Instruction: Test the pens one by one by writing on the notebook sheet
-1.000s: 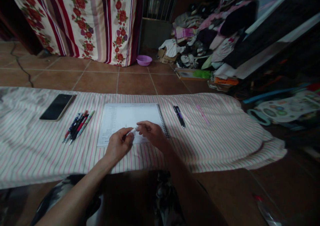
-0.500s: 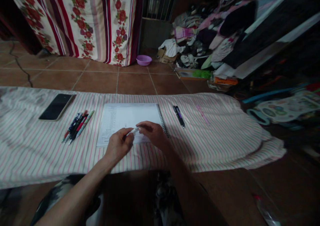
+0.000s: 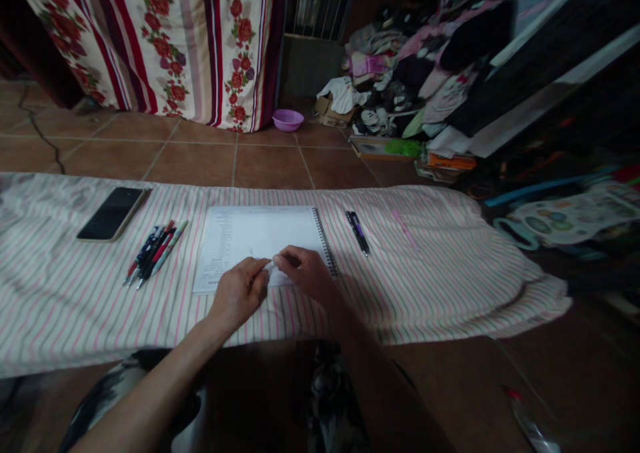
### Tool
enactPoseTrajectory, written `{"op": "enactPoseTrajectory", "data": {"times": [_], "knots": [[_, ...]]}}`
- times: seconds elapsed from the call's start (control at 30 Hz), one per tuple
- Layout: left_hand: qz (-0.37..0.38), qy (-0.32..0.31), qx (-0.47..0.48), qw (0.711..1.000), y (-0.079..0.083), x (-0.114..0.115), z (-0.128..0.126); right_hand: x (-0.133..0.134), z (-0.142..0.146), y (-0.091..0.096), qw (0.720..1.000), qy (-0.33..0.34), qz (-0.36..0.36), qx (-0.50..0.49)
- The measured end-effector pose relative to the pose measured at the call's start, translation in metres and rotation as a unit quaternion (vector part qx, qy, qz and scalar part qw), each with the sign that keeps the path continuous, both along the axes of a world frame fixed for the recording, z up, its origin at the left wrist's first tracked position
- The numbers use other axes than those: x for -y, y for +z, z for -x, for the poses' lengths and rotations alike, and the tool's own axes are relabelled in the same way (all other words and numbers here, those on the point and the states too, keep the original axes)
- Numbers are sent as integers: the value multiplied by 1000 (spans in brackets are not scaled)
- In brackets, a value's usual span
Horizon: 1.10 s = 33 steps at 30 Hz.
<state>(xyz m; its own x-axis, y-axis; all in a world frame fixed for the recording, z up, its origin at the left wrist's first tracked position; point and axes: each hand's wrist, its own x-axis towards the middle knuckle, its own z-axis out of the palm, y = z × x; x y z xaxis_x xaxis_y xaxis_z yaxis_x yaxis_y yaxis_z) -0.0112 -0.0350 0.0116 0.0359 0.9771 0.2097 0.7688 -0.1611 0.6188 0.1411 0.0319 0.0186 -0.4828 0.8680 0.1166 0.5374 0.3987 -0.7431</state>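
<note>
A spiral notebook [image 3: 255,234] lies open on a striped cloth [image 3: 425,279] spread over the floor. Over its near edge my left hand [image 3: 239,295] and my right hand [image 3: 306,273] meet, fingers pinched together on a small white pen-like object [image 3: 270,264] held between them. Its exact kind is hard to make out. Left of the notebook lies a bunch of several pens [image 3: 156,245], and a dark phone [image 3: 112,213] lies further left. Two dark pens [image 3: 358,231] rest right of the notebook's spiral, and a pink pen [image 3: 406,230] lies beyond them.
Brown floor tiles stretch behind the cloth to a floral curtain [image 3: 190,39]. A purple bowl [image 3: 288,120] sits by the curtain. A heap of clothes [image 3: 410,73] and clutter fills the back right. A plastic bottle [image 3: 530,423] lies at the lower right.
Both hands have stayed over the notebook's near edge, with only a slight shift of the fingers round the small white object.
</note>
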Motion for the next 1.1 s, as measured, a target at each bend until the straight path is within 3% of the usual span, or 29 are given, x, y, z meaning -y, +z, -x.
{"op": "enactPoseTrajectory", "data": {"times": [0.3, 0.8, 1.1], "knots": [[-36, -14, -41, 998, 0, 2, -3, 3, 4, -2, 998, -29, -46, 44], [-47, -30, -51, 997, -5, 2, -4, 3, 5, -4, 997, -50, 58, 28], [-2, -2, 12, 1000, 1, 1, -3, 3, 4, -4, 993, -51, 109, -18]]}}
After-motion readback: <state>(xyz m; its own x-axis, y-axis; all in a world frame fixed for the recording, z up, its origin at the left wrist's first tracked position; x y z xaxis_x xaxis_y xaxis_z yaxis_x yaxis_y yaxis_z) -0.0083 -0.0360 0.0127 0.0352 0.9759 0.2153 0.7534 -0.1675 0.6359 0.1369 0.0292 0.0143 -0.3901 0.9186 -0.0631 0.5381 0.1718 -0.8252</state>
